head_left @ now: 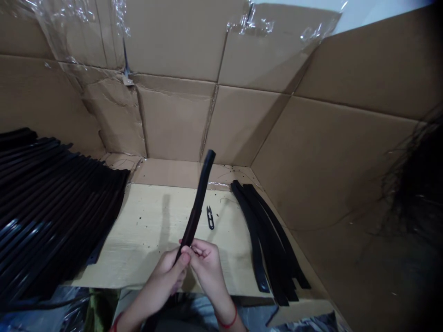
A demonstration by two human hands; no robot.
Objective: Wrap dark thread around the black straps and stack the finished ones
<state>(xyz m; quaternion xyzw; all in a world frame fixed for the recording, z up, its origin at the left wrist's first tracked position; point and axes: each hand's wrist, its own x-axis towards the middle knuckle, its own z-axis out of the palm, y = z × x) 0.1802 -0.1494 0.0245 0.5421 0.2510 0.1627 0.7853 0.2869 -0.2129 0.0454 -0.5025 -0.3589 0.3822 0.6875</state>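
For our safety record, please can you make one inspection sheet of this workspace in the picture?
surface: pale wooden board with dark specks, inside a cardboard lining.
job's things: one black strip held upright; stack of black strips on the left; pile of black strips on the right; small black-handled thread snips on the board.
clutter: thin thread near the snips; plastic sheeting at the lower left.
hands: left hand and right hand both pinch the lower end of the held strip.
cables: nothing seen.
surroundings: clear tape on the cardboard; dark strands across the right of the view.
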